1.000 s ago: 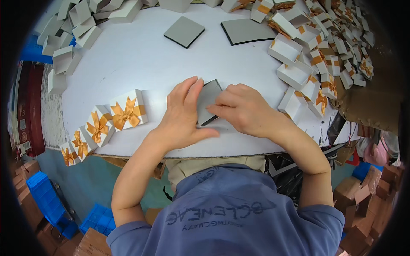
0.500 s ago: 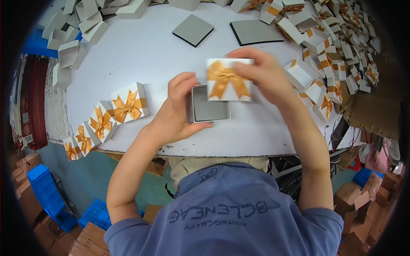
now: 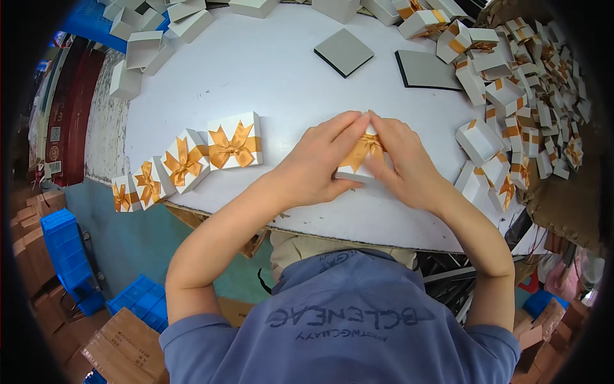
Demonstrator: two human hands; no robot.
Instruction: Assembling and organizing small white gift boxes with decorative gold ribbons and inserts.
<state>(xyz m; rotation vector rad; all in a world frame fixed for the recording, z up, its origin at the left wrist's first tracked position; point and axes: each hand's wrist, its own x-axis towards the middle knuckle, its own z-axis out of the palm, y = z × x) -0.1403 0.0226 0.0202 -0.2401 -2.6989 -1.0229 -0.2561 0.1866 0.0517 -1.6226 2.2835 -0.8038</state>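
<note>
Between my two hands is a small white gift box (image 3: pixel 355 171) topped with a gold ribbon bow. Its lid is on, and much of it is covered by my fingers. My left hand (image 3: pixel 325 157) wraps the box's left side, thumb along the near edge. On the right side and top rests my right hand (image 3: pixel 406 160), its fingertips meeting the left ones at the far edge. To the left stands a row of several closed white boxes with gold bows, the nearest one being a bowed gift box (image 3: pixel 235 142).
Two grey foam pads (image 3: pixel 344 52) with black undersides lie at the far side of the white table (image 3: pixel 288 83). A heap of ribboned lids (image 3: pixel 480 141) fills the right. Plain white box bases (image 3: pixel 144 50) sit far left. Blue crates (image 3: pixel 67 249) and cartons (image 3: pixel 128 345) stand below.
The lid in my right hand has come down onto the open box base, which is now covered. Both hands have closed around the box. The whole view has shifted slightly.
</note>
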